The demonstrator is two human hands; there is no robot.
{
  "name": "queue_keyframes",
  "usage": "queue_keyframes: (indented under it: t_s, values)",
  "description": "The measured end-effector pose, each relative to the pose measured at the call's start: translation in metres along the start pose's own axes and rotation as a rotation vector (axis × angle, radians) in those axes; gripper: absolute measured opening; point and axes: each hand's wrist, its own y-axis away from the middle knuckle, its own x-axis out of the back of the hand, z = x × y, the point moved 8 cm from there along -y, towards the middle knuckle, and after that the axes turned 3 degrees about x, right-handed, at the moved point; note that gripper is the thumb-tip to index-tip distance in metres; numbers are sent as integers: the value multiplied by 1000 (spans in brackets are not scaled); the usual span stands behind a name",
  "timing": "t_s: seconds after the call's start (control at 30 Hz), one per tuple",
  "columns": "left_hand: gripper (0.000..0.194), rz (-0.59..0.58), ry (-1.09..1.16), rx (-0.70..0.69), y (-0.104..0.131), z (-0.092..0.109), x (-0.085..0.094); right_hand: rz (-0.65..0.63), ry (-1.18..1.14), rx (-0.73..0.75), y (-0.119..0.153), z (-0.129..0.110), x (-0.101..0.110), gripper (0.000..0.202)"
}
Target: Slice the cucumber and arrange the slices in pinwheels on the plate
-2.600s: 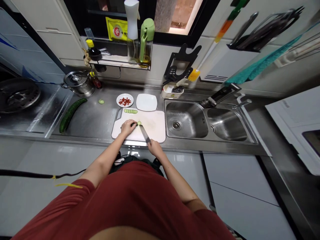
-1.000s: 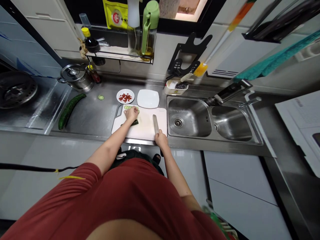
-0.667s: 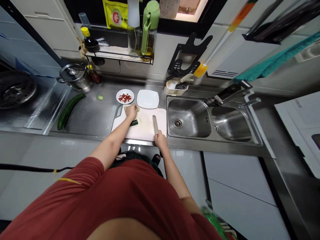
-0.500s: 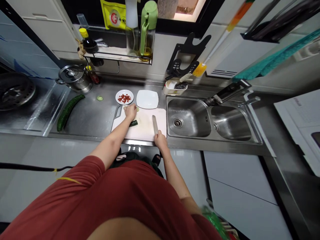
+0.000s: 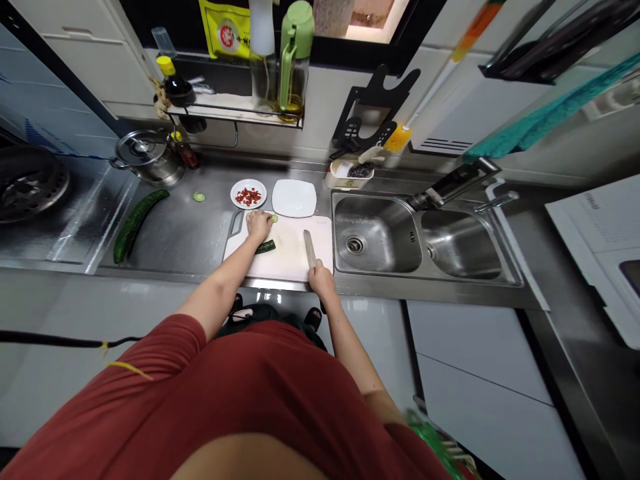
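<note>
A white cutting board (image 5: 290, 257) lies on the steel counter. At its upper left, my left hand (image 5: 259, 225) is closed over a piece of cucumber (image 5: 273, 218), whose pale green end shows by the fingertips. Just below that hand lies a short dark green cucumber piece (image 5: 265, 247), partly covered by the wrist. Near the board's right front edge, my right hand (image 5: 321, 279) grips the handle of a knife (image 5: 309, 248), its blade pointing away over the board. Behind the board are a plate of chopped red pieces (image 5: 249, 208) and a white square plate (image 5: 294, 198).
A whole cucumber (image 5: 136, 225) and a small cucumber end (image 5: 199, 197) lie on the counter to the left, with a lidded pot (image 5: 149, 158) behind. A double sink (image 5: 377, 233) adjoins the board's right side. A bottle shelf (image 5: 240, 113) hangs above.
My left hand has shifted slightly to the left, with its fingers a little lower at the cucumber piece. The right hand and knife have hardly moved.
</note>
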Motion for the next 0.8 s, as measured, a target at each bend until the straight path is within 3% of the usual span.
queue_keyframes:
  t_s: [0.17, 0.3, 0.47, 0.8]
  values:
    - [27, 17, 24, 8, -1, -1, 0, 7, -4, 3, -1, 1, 0, 30]
    - [28, 67, 81, 103, 7, -11, 8, 1, -12, 2, -2, 2, 0, 30]
    - [29, 118, 124, 171, 34, -20, 19, -7, -9, 6, -3, 1, 1, 30]
    - [30, 99, 137, 85, 85, -22, 24, -19, 12, 31, -3, -1, 2, 29]
